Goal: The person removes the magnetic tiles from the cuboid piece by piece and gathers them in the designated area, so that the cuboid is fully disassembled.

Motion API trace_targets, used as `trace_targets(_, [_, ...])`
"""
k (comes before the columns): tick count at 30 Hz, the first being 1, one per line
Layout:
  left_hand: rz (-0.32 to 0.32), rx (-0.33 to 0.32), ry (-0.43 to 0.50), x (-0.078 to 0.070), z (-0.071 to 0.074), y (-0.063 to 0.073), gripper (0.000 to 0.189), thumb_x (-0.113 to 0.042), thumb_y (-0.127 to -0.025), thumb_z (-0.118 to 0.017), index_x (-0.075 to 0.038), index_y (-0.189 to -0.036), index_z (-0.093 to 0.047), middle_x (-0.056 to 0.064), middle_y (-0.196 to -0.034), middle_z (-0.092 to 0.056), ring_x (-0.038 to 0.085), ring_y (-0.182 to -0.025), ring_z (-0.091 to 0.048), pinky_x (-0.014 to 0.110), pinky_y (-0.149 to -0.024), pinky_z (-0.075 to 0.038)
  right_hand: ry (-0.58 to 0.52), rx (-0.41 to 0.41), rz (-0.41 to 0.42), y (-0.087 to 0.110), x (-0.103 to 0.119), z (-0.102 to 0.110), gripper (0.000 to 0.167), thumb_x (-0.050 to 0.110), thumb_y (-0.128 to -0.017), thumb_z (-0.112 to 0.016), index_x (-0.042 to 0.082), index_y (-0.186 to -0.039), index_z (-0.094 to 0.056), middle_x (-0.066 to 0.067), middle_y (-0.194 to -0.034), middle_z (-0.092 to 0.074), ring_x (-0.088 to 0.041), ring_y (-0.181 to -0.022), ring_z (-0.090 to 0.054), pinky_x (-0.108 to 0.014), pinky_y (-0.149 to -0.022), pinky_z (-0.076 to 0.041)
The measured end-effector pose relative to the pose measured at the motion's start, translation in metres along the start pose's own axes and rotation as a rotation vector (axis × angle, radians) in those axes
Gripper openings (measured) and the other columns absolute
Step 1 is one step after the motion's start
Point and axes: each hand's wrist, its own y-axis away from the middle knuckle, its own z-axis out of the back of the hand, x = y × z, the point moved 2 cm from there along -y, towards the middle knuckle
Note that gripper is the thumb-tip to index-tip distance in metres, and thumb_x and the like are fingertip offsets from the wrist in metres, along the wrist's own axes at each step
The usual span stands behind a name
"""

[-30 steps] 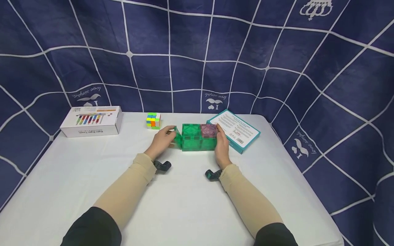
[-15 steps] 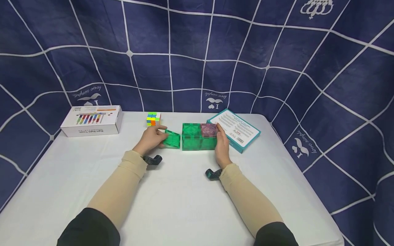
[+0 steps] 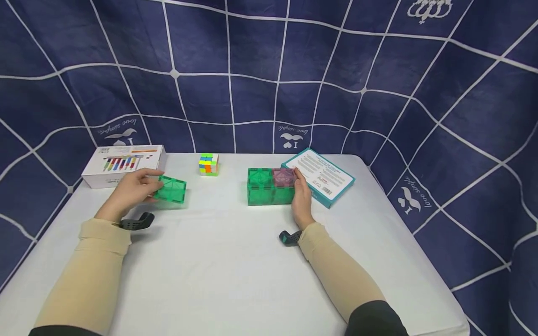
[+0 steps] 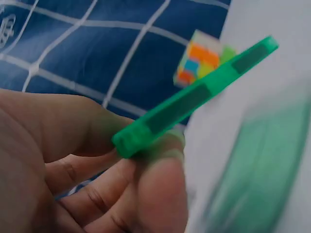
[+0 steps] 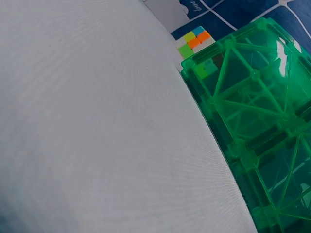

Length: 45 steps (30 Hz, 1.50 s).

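My left hand pinches a green translucent magnetic tile by one edge, between thumb and fingers. In the left wrist view the tile shows edge-on, dark magnet strips inside it. My right hand lies along the right end of a box-shaped structure of magnetic tiles, its fingers fairly straight against that side. This structure is green with one purple tile on top at the right. Its green wall fills the right part of the right wrist view, where the hand itself is out of sight.
A puzzle cube stands at the table's back. Behind my left hand is a white box with coloured pictures. A teal-edged box lies behind the structure on the right. A blue checked cloth hangs behind the white table.
My left hand has drawn the green tile away from the structure's left end, far to the left, past the puzzle cube. The right hand and the structure have stayed in place.
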Motion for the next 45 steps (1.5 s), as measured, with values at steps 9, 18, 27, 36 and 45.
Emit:
trace_targets(9, [0.07,-0.025,-0.136,0.049,0.026,0.01,0.055,-0.025,-0.104,-0.06,0.004,-0.148,-0.047,0.015,-0.097,-0.066,0.013,-0.069,-0.06,0.027,-0.062,-0.058,0.006,-0.005,0.005,-0.001,0.0,0.004,0.059,0.05,-0.112,-0.022,0.019,-0.161,-0.034,0.003,-0.166,-0.035,-0.017,-0.157,-0.025,-0.04,-0.129,-0.016])
trace_targets(18, [0.087,-0.043,-0.274,0.062,0.034,0.014,0.069,-0.04,-0.1,-0.066,0.004,-0.15,-0.046,0.03,-0.116,-0.069,0.017,-0.07,-0.067,0.027,-0.061,-0.05,0.025,0.003,-0.033,0.002,0.002,0.002,0.059,0.05,-0.111,-0.021,0.022,-0.162,-0.033,0.008,-0.166,-0.034,-0.012,-0.156,-0.025,-0.037,-0.128,-0.018])
trace_targets(27, [0.056,-0.071,-0.422,0.062,0.038,0.018,0.081,-0.052,-0.093,-0.072,0.007,-0.144,-0.05,0.033,-0.112,-0.067,0.032,-0.085,-0.065,0.03,-0.066,-0.046,0.036,0.013,-0.048,0.001,0.005,0.0,0.06,0.051,-0.111,-0.019,0.023,-0.162,-0.033,0.008,-0.167,-0.034,-0.013,-0.156,-0.024,-0.037,-0.128,-0.017])
trace_targets(36, [0.09,-0.048,-0.537,0.051,0.038,0.02,0.087,-0.056,-0.093,-0.07,0.012,-0.143,-0.047,0.029,-0.105,-0.065,0.036,-0.086,-0.059,0.046,-0.07,-0.049,0.017,0.0,-0.052,0.001,0.005,0.001,0.056,0.041,-0.112,-0.022,0.017,-0.161,-0.034,0.006,-0.167,-0.034,-0.015,-0.157,-0.023,-0.039,-0.129,-0.016])
trace_targets(45, [0.15,-0.033,-0.589,0.052,0.034,0.023,0.087,-0.062,-0.094,-0.064,0.007,-0.145,-0.047,0.031,-0.117,-0.065,0.046,-0.098,-0.059,0.065,-0.079,-0.048,-0.01,-0.02,-0.048,0.003,0.006,0.0,0.052,0.031,-0.112,-0.025,0.014,-0.16,-0.038,0.003,-0.166,-0.036,-0.017,-0.157,-0.025,-0.039,-0.129,-0.016])
